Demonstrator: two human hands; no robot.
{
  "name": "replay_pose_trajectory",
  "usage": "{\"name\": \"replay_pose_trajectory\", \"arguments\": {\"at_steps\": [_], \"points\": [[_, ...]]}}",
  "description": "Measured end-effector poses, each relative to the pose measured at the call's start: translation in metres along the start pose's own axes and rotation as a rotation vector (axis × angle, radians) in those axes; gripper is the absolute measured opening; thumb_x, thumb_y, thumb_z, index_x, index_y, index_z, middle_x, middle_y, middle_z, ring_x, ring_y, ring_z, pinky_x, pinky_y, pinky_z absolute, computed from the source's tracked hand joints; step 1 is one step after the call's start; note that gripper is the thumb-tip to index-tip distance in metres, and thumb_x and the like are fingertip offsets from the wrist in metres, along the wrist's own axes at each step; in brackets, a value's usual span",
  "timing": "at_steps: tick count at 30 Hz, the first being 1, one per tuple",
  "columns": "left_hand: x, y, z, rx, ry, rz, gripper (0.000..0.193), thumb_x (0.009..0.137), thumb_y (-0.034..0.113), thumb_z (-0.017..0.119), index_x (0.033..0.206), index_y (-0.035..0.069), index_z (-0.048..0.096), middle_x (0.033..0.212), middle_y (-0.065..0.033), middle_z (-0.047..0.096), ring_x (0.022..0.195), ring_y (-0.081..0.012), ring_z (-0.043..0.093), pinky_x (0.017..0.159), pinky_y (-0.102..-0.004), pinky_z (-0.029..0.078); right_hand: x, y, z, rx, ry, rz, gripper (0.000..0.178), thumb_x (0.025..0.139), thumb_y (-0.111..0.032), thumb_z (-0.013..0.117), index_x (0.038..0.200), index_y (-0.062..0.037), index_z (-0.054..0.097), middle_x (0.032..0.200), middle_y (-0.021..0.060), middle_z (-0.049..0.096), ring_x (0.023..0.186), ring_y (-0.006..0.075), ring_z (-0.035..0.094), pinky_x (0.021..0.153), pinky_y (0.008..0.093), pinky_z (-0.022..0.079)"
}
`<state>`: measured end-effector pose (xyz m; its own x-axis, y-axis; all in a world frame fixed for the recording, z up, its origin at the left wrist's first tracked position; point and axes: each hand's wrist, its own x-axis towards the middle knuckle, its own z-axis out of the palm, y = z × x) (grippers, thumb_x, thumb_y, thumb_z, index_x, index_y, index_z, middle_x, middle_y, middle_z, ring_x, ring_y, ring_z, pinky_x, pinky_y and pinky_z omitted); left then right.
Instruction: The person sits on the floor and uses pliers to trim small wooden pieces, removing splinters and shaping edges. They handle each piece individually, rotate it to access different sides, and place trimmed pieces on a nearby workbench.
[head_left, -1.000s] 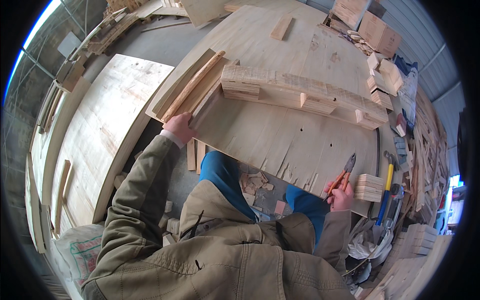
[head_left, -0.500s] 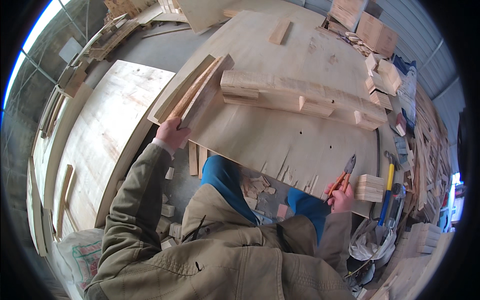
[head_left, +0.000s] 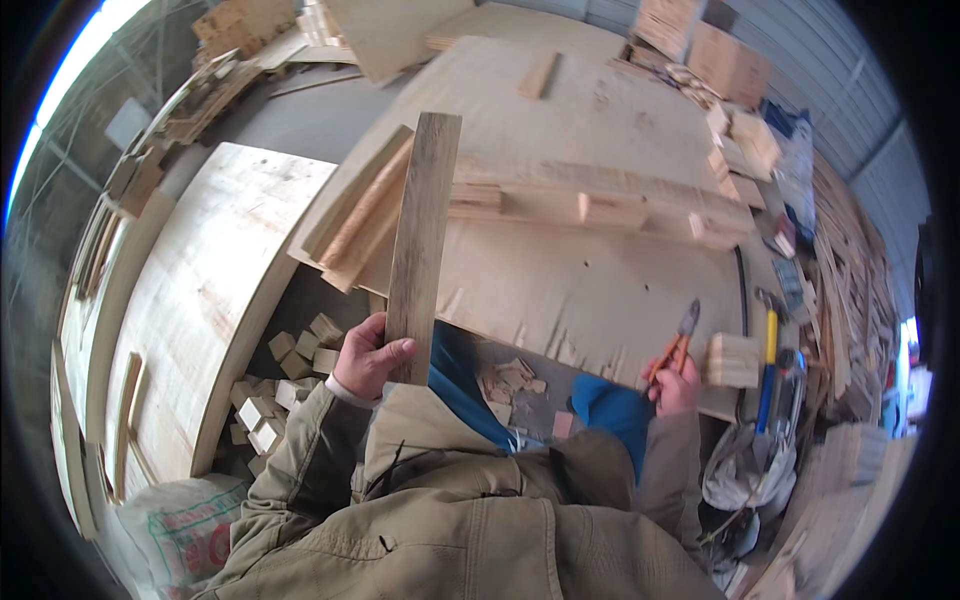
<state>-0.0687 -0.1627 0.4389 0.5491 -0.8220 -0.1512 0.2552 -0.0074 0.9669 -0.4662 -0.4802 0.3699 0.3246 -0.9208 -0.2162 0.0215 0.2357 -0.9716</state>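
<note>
My left hand [head_left: 368,357] grips the lower end of a flat wooden board [head_left: 424,225], thumb across its face. The board stands tilted up over the front edge of a large plywood worktable [head_left: 540,270]. Behind it, more wooden strips [head_left: 372,205] lie at the table's left edge. In my right hand [head_left: 674,387] is a pair of pliers [head_left: 680,342] with orange handles, jaws pointing up and away from me, over the table's near right part. A long plank assembly with short blocks [head_left: 610,205] lies across the table's middle, slightly blurred.
A stack of small wood pieces [head_left: 733,360] sits right of the pliers, beside a hammer [head_left: 768,365] with a yellow and blue handle. Cut blocks [head_left: 268,415] are piled on the floor at left, near a white sack [head_left: 185,525]. A large panel [head_left: 215,290] stands farther left.
My left hand has lifted the board off the strips at the table's left edge and brought it nearer me, more upright. The pliers stay in my right hand, almost in place.
</note>
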Motion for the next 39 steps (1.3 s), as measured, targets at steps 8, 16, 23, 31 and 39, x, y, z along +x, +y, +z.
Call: {"name": "replay_pose_trajectory", "arguments": {"at_steps": [8, 16, 23, 31, 39], "points": [[-0.034, -0.003, 0.061, -0.124, -0.124, -0.009, 0.079, 0.098, 0.012, 0.079, 0.164, 0.003, 0.036, 0.133, -0.0117, 0.069, 0.114, -0.0177, 0.068, 0.098, -0.033, 0.056, -0.042, -0.012, 0.006, -0.002, -0.039, -0.003, 0.051, 0.084, 0.002, 0.05, 0.134, 0.002, 0.055, 0.103, 0.0146, 0.071, 0.08, 0.0194, 0.072, 0.049, 0.0236, 0.047], [-0.025, 0.032, 0.064, -0.184, -0.331, -0.162, 0.06, 0.103, 0.032, 0.047, 0.146, -0.008, 0.058, 0.134, -0.0172, 0.069, 0.118, -0.0248, 0.069, 0.108, -0.0348, 0.052, -0.089, -0.019, 0.031, -0.049, -0.131, 0.124, 0.054, 0.083, 0.002, 0.051, 0.137, 0.0011, 0.055, 0.109, 0.0145, 0.071, 0.082, 0.0194, 0.072, 0.055, 0.0245, 0.05], [0.002, 0.044, 0.078, -0.264, -0.429, -0.012, 0.059, 0.102, 0.025, 0.067, 0.149, -0.008, 0.051, 0.134, -0.0337, 0.066, 0.117, -0.0404, 0.073, 0.096, -0.0433, 0.063, -0.114, -0.024, 0.051, -0.013, -0.284, 0.188, 0.054, 0.083, 0.006, 0.049, 0.137, 0.0009, 0.054, 0.106, 0.0148, 0.071, 0.084, 0.022, 0.074, 0.06, 0.0275, 0.052], [0.007, 0.058, 0.107, 0.007, -0.306, 0.216, 0.052, 0.1, 0.008, 0.068, 0.147, -0.006, 0.054, 0.124, -0.0242, 0.073, 0.107, -0.0294, 0.078, 0.083, -0.0321, 0.064, -0.124, -0.04, 0.057, 0.043, -0.434, 0.214, 0.056, 0.086, 0.008, 0.047, 0.141, -0.0008, 0.05, 0.112, 0.0144, 0.069, 0.093, 0.0234, 0.075, 0.054, 0.0293, 0.053], [-0.015, 0.018, 0.13, -0.026, -0.368, 0.184, 0.057, 0.091, -0.006, 0.068, 0.147, -0.002, 0.056, 0.135, -0.0124, 0.068, 0.123, -0.02, 0.067, 0.109, -0.0332, 0.051, -0.139, -0.055, 0.061, -0.098, -0.472, 0.058, 0.061, 0.082, 0.012, 0.045, 0.141, -0.0018, 0.052, 0.116, 0.0123, 0.068, 0.102, 0.0223, 0.074, 0.064, 0.0292, 0.054]]}}
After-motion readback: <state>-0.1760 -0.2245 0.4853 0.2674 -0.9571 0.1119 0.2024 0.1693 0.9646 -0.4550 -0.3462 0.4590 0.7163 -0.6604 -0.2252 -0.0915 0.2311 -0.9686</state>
